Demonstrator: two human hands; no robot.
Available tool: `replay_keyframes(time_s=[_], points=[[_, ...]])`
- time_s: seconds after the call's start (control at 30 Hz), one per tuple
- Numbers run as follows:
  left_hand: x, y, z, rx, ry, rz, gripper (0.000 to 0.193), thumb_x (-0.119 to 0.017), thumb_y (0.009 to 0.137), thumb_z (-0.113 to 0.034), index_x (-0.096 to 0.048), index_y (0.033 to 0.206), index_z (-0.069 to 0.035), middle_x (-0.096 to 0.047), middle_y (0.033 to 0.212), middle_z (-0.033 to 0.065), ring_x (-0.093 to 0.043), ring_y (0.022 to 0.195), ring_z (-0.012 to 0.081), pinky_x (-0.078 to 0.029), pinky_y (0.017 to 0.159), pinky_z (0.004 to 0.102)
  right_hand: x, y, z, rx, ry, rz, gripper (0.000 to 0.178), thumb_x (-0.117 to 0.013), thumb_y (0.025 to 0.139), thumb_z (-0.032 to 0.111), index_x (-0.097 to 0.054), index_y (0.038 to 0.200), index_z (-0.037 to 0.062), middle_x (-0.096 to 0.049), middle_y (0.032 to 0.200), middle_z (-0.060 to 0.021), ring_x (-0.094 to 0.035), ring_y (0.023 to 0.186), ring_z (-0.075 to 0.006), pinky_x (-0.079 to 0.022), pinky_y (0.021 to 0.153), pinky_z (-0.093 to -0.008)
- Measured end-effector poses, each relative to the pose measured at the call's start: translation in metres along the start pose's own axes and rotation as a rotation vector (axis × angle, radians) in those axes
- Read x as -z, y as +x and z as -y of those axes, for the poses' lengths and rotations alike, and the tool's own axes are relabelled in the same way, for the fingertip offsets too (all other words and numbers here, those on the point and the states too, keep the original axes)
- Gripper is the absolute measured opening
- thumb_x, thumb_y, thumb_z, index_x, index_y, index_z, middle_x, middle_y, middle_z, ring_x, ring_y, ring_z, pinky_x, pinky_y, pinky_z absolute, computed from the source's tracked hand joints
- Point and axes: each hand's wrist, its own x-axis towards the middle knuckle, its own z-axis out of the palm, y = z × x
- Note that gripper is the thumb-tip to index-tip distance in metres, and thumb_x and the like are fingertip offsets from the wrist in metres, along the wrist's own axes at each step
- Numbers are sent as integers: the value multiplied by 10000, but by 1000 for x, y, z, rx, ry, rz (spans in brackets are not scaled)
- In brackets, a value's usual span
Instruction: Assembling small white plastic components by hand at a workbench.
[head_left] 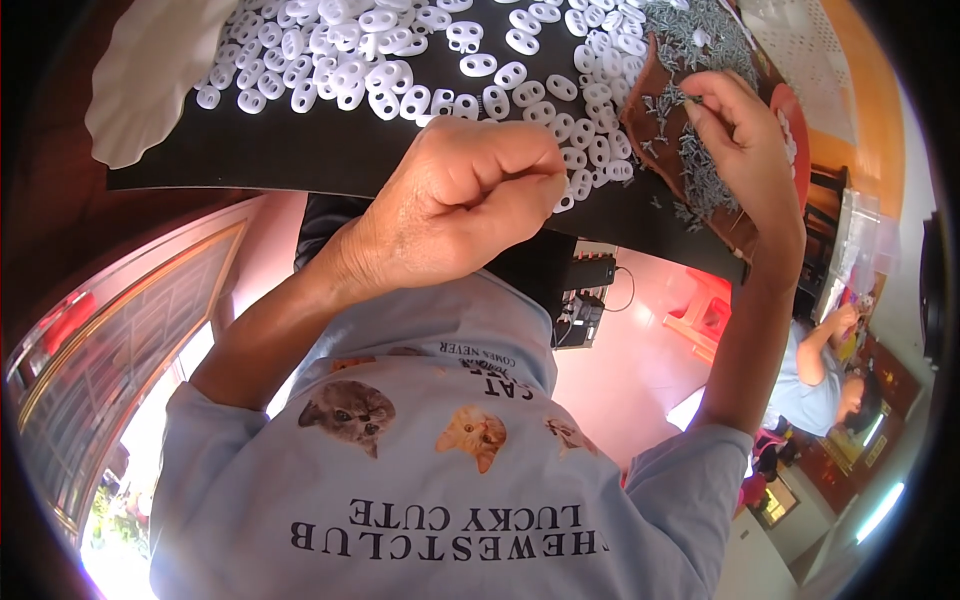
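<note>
Toward the desk's (290, 163) near right corner, the right hand (742, 135) seems to pinch one grey piece (696, 99), best lifted lightly and singly, while the left hand (455, 205) curls closed over the near edge, contents hidden, beside white pieces (385, 104).

Oval pieces (350, 75) from eleven to one o'clock, small parts (708, 175) at two.
From my remote seat, I see the oval pieces lying on the surface (170, 165), with the left hand (465, 205) in front at twelve. The small parts lie in a holder (645, 125) right of them, under the right hand (735, 125). At three, a stool (700, 315) stands below the surface, left of another person (815, 375).
</note>
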Motion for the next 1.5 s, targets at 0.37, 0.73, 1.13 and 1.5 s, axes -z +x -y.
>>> replay_keyframes(time_s=[0.37, 0.73, 1.13, 1.5], points=[[1, -2, 0, 0, 20, -5, 87, -505, 871, 7, -548, 796, 16, -491, 648, -16, -424, 587, 49, -349, 525, 219, 1, -14, -1, 11, -85, 69, 93, -591, 876, -7, -537, 951, 0, -482, 773, -31, -471, 705, -100, -395, 624, -233], [3, -3, -1, 28, 9, 12, 79, -511, 872, 8, -557, 809, 21, -502, 659, -10, -433, 593, 56, -363, 532, 219, -2, 21, -14, 29, -202, -125, 113, -596, 902, 86, -558, 954, -6, -605, 820, -68, -537, 730, -113, -435, 664, -241], [6, -4, 3, -17, 20, 38, 104, -494, 914, -25, -558, 850, 26, -540, 717, 17, -453, 610, 71, -381, 558, 220, 3, 16, 1, -28, -275, -99, 88, -576, 891, 74, -552, 928, -3, -587, 764, -88, -531, 683, -120, -445, 665, -276], [4, -6, -2, 115, -244, -43, 250, -419, 958, -84, -613, 1055, 40, -614, 822, 59, -469, 610, 71, -410, 595, 214, -36, -14, 106, 154, 132, -40, 141, -617, 776, -33, -516, 847, 36, -524, 746, -104, -540, 598, -275, -430, 541, -334]])
